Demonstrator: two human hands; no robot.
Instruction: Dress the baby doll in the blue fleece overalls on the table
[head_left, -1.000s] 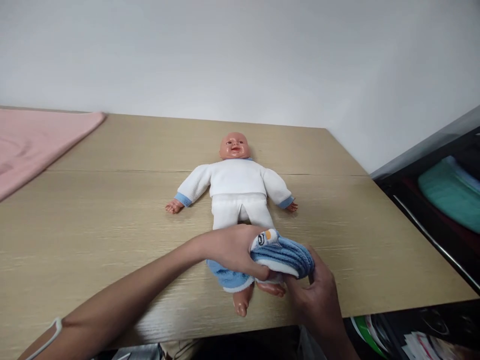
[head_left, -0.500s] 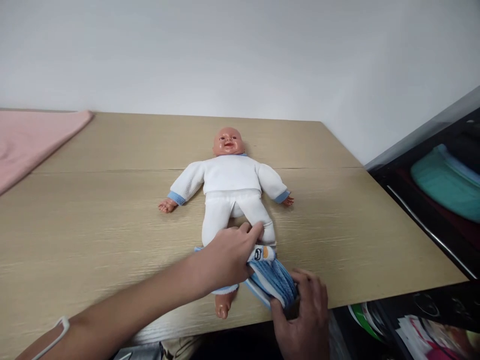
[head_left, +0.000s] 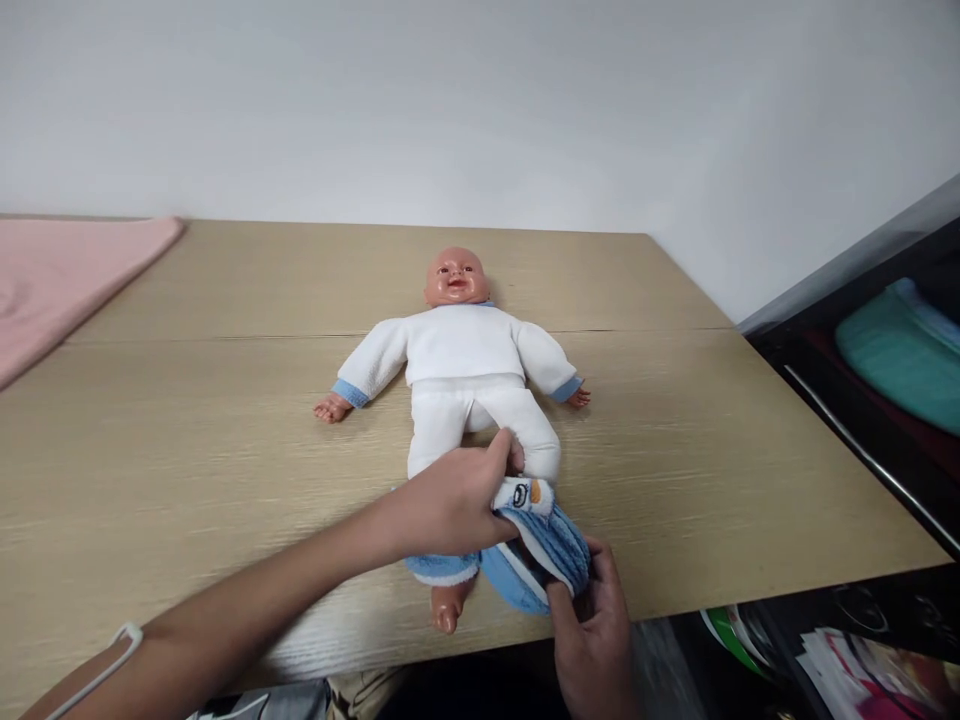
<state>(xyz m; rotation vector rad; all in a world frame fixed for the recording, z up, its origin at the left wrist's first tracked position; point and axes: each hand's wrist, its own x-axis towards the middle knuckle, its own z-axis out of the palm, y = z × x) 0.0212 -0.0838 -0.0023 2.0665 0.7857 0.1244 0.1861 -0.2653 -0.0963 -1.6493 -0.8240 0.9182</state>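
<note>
Garment [head_left: 564, 545] opened wider — left hand [head_left: 454, 503] across doll [head_left: 465, 342], pink cloth [head_left: 67, 275] apart.

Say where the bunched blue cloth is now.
In the head view, the blue cloth is low, right of centre, held between left hand and right hand near the front of the table.

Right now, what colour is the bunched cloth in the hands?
The bunched cloth is mostly blue, with white parts; the head view shows it.

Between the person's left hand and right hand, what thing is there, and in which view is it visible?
In the head view, bunched blue-and-white fabric is between the left hand and the right hand; both hold it.
</note>
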